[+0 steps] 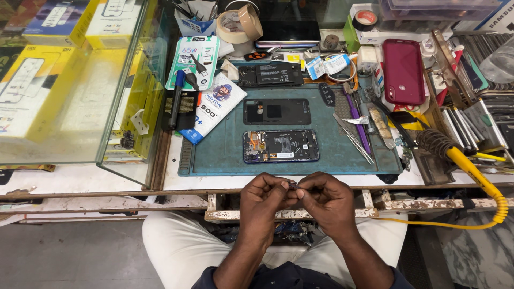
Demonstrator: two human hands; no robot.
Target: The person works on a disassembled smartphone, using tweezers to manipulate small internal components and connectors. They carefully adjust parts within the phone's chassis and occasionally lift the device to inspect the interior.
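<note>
your hands meet over a tiny part at the near edge of the bench.
your left hand (pixel 266 197) and right hand (pixel 325 199) pinch a small dark part (pixel 292 184) together; the opened phone (pixel 281 146) lies bare on the mat (pixel 321 160), its back cover (pixel 277 111) off beyond it. far off, a blue holder (pixel 194 24) keeps tools.

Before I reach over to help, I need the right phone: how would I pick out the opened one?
Find the blue-green work mat in the middle of the bench. The opened phone lies flat near its front edge, just beyond the person's left hand and right hand. Unlike the plain black back cover behind it, it shows bare circuit parts inside a blue frame.
</note>
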